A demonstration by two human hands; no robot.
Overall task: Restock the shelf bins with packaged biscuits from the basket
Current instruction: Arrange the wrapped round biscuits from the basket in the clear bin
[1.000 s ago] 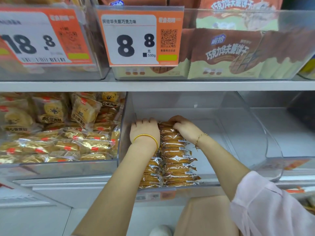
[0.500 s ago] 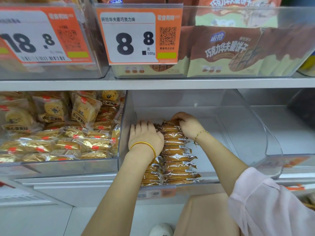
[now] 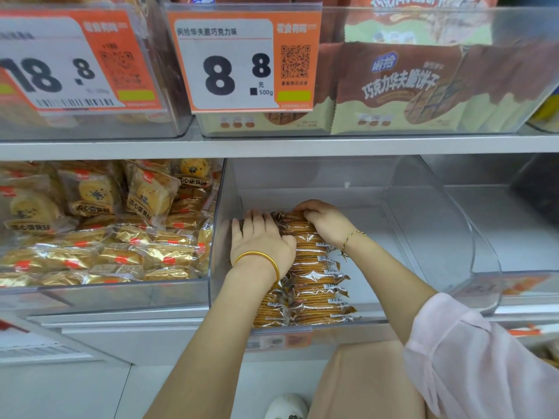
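Two rows of clear-wrapped round biscuit packs (image 3: 314, 282) stand on edge in the left part of a clear plastic shelf bin (image 3: 447, 225) on the lower shelf. My left hand (image 3: 260, 237), with a gold bangle at the wrist, lies flat with straight fingers on top of the left row. My right hand (image 3: 326, 220) curls its fingers over the far end of the right row, gripping the rearmost packs. The basket is out of view.
Left of it, a neighbouring bin (image 3: 106, 294) is packed with gold-wrapped pastries. The upper shelf holds bins of brown chocolate wafer packs (image 3: 399, 86) behind an orange 8.8 price tag (image 3: 242, 62). A shelf edge (image 3: 272, 146) runs just above my hands.
My left hand has slid back toward me along the left row and now lies flatter. My right hand stays at the far end of the right row.
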